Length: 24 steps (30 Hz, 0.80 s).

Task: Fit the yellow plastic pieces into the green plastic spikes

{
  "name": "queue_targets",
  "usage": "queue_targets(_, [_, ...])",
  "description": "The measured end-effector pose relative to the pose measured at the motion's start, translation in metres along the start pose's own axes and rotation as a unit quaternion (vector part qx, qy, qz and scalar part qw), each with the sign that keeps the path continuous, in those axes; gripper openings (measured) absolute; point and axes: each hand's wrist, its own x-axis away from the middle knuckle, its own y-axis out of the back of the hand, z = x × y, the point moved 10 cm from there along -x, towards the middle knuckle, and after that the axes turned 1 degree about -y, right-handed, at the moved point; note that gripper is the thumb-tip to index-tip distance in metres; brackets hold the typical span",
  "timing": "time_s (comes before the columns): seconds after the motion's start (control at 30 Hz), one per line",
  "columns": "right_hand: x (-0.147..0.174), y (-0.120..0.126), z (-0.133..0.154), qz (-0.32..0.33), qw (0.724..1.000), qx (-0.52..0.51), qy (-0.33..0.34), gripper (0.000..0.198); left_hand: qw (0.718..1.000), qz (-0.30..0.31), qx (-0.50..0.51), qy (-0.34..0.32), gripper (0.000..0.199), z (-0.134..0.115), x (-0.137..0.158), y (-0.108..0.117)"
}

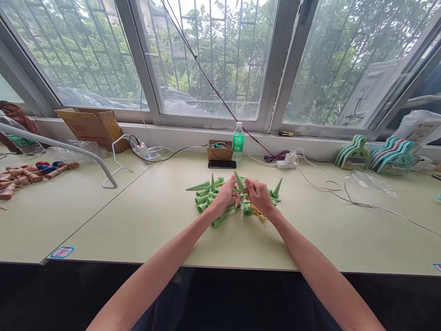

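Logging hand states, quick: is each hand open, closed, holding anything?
Left hand: partly curled beside a green cone; grip cannot be told.
Right hand: closed; anything inside is hidden.

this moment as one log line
left hand: at green cone | right hand: beside same cone | nearby: green parts, yellow pieces | behind: phone

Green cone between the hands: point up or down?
Point up: the green cone, between the left hand and right hand, narrows to a tip at its top.
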Motion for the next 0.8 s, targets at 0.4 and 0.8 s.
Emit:
queue_targets(0.4, [0.002,-0.005,0.003,0.025,0.999,-0.016,0.016,0.047,0.999,0.039,-0.029,0.019,0.053,-0.004,0.007,-0.013])
queue_targets(0.8, [0.001,0.0,0.001,0.013,1.0,0.011,0.021,0.045,0.997,0.059,-0.043,0.026,0.049,-0.002,0.009,-0.012])
